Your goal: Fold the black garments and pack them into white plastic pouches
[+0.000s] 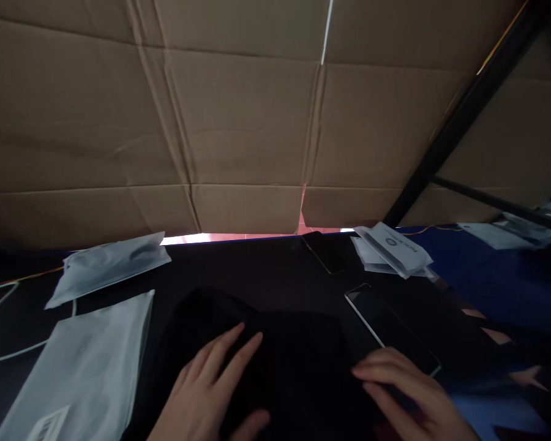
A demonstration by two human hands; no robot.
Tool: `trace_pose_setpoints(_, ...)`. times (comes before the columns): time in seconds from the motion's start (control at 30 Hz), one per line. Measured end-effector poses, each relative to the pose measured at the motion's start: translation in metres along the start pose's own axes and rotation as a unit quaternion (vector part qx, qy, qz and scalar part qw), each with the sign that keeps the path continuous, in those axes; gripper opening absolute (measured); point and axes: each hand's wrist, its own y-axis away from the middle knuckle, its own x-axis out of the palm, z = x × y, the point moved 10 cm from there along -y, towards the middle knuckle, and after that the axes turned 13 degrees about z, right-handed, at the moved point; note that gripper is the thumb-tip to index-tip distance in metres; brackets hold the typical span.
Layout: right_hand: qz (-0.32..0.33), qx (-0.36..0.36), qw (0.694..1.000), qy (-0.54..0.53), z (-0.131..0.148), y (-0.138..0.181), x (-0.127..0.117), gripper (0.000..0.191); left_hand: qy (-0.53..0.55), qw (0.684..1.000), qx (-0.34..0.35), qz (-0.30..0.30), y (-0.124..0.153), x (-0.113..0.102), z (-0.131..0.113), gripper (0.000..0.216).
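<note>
A black garment (298, 361) lies spread on the dark table in front of me. My left hand (206, 392) rests flat on its left part, fingers stretched out and pointing up and right. At the garment's right edge my right hand (408, 392) lies with fingers extended toward the left, right beside a dark phone (390, 327) with a light rim. Neither hand grips anything.
A second dark phone (324, 251) lies further back. Frosted plastic bags sit at left (110, 263) and lower left (92, 361), and folded white bags (392, 248) at right. White cables (0, 318) trail at far left. A cardboard wall (239, 122) stands behind the table.
</note>
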Motion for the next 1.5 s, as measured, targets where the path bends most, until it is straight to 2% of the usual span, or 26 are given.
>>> trace_pose_setpoints(0.07,0.049,0.015,0.998,0.043,0.012,-0.021,0.018,0.028,-0.018,0.997,0.048,0.050,0.000,0.013,-0.008,0.111)
trace_pose_setpoints(0.13,0.061,0.021,0.996,0.062,0.017,-0.040,0.026,0.035,-0.027,0.995,0.054,0.082,0.003,0.020,0.000,0.121)
trace_pose_setpoints(0.2,0.037,0.026,0.998,0.041,0.013,-0.057,0.021,0.030,-0.024,0.994,0.026,0.105,0.003,0.021,0.012,0.111)
trace_pose_setpoints(0.27,0.003,0.030,1.000,0.008,0.004,-0.076,0.009,0.018,-0.020,0.993,-0.020,0.114,-0.005,0.015,0.022,0.088)
trace_pose_setpoints(0.37,-0.070,0.050,0.996,-0.008,-0.009,-0.107,-0.014,0.025,-0.020,0.989,-0.092,0.113,-0.032,0.005,0.032,0.054)
trace_pose_setpoints(0.47,-0.170,0.060,0.984,0.005,-0.002,-0.119,-0.032,0.041,-0.028,0.987,-0.116,0.105,-0.061,0.001,0.035,0.046)
trace_pose_setpoints(0.53,-0.195,0.036,0.980,0.022,0.017,-0.114,-0.027,0.042,-0.032,0.988,-0.112,0.099,-0.071,0.003,0.036,0.049)
trace_pose_setpoints(0.6,-0.156,-0.005,0.987,0.042,0.040,-0.103,-0.007,0.037,-0.031,0.990,-0.096,0.097,-0.072,0.008,0.034,0.054)
trace_pose_setpoints(0.63,-0.109,-0.023,0.992,0.055,0.048,-0.097,0.009,0.036,-0.027,0.991,-0.082,0.099,-0.069,0.012,0.032,0.058)
trace_pose_setpoints(0.67,-0.032,-0.034,0.995,0.093,0.054,-0.092,0.031,0.041,-0.022,0.992,-0.065,0.104,-0.065,0.016,0.028,0.064)
trace_pose_setpoints(0.77,0.139,-0.008,0.977,0.160,0.043,-0.075,0.079,0.061,-0.003,0.992,-0.032,0.124,-0.049,0.033,0.021,0.079)
trace_pose_setpoints(0.83,0.178,0.015,0.967,0.180,0.032,-0.070,0.088,0.068,0.004,0.990,-0.043,0.132,-0.039,0.043,0.026,0.086)
trace_pose_setpoints(0.93,0.189,0.034,0.962,0.194,0.025,-0.073,0.085,0.072,0.003,0.986,-0.092,0.139,-0.032,0.050,0.041,0.099)
trace_pose_setpoints(1.03,0.192,0.036,0.962,0.191,0.030,-0.081,0.076,0.076,-0.004,0.981,-0.123,0.150,-0.038,0.043,0.047,0.108)
trace_pose_setpoints(1.13,0.170,0.015,0.967,0.189,0.042,-0.089,0.068,0.071,-0.013,0.979,-0.131,0.153,-0.055,0.025,0.042,0.087)
trace_pose_setpoints(1.23,0.179,-0.015,0.966,0.186,0.052,-0.096,0.073,0.071,-0.011,0.979,-0.115,0.166,-0.074,0.017,0.034,0.066)
trace_pose_setpoints(1.4,0.175,0.010,0.963,0.204,0.042,-0.099,0.082,0.078,-0.004,0.967,-0.150,0.205,-0.080,0.034,0.051,0.075)
trace_pose_setpoints(1.5,0.157,0.008,0.962,0.224,0.041,-0.101,0.076,0.073,-0.019,0.965,-0.175,0.193,-0.079,0.031,0.065,0.074)
